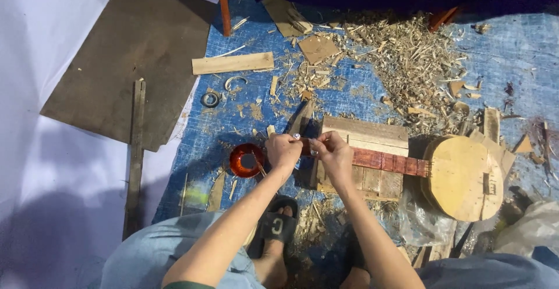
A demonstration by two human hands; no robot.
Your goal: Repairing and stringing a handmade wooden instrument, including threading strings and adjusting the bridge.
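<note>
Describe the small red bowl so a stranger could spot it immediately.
Start at the blue tarp covered with wood shavings, then find the person's left hand gripping the reddish wooden neck. Just left of that hand sits the small round red bowl, the only glossy red thing among pale scraps.

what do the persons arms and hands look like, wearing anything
Both arms are bare from wrist to past the elbow: no gloves, watch or bracelets on the left hand or right hand. A dark green sleeve edge shows at the left upper arm. A small pale spot near the left knuckles can't be identified.
</note>
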